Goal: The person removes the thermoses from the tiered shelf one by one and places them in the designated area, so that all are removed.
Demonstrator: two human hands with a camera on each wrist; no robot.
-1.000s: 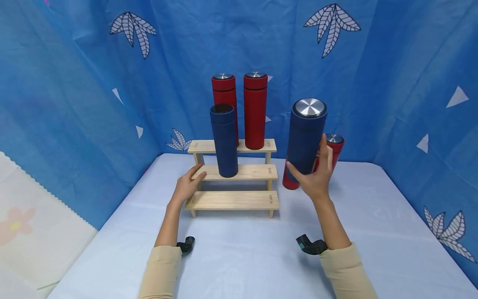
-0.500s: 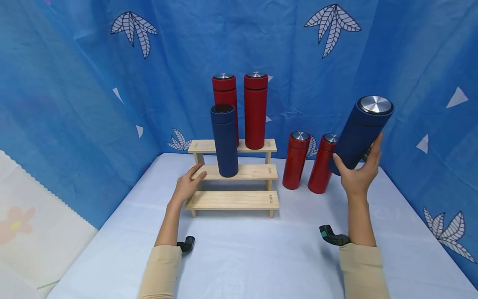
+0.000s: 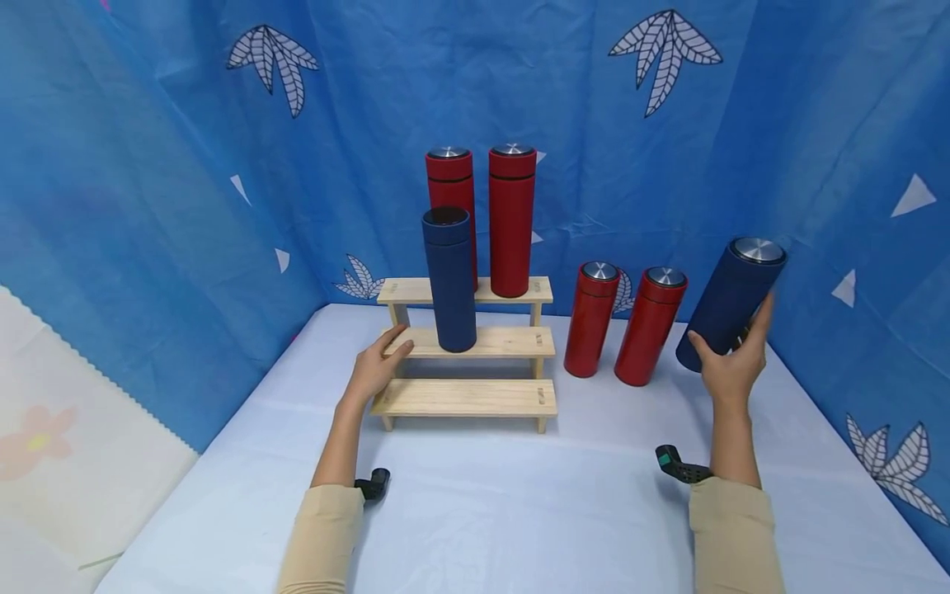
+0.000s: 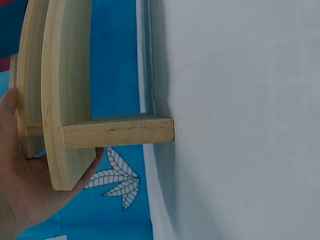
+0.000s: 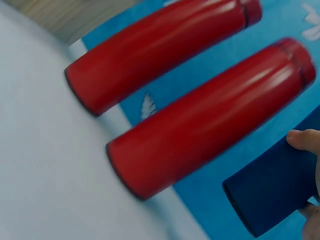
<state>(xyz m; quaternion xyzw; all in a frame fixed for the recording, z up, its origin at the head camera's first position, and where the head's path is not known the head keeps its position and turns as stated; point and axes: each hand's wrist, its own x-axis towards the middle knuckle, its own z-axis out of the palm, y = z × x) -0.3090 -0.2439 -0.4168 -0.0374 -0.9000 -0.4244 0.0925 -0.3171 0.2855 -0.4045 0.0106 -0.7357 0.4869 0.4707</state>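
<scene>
My right hand (image 3: 735,367) grips a blue thermos bottle (image 3: 731,297) with a silver lid, tilted to the right. In the right wrist view the base of this blue bottle (image 5: 272,187) appears off the tablecloth. Beside it on the table stand two red thermos bottles (image 3: 590,322), both upright. My left hand (image 3: 374,367) grips the left end of a three-step wooden shelf (image 3: 475,398), thumb and fingers around its boards. On the middle step stands another blue bottle (image 3: 449,285). Two taller red bottles (image 3: 511,223) occupy the top step, the left one partly hidden.
A white cloth covers the table (image 3: 519,503). Blue curtains (image 3: 356,148) with leaf prints hang behind it and at both sides, the right one close to my right hand. Pale fabric (image 3: 59,462) with a flower lies at the far left.
My right hand has carried the blue bottle rightward past the red bottles, then lowered it toward the table, uncovering both red ones. My left hand has stayed at the shelf.
</scene>
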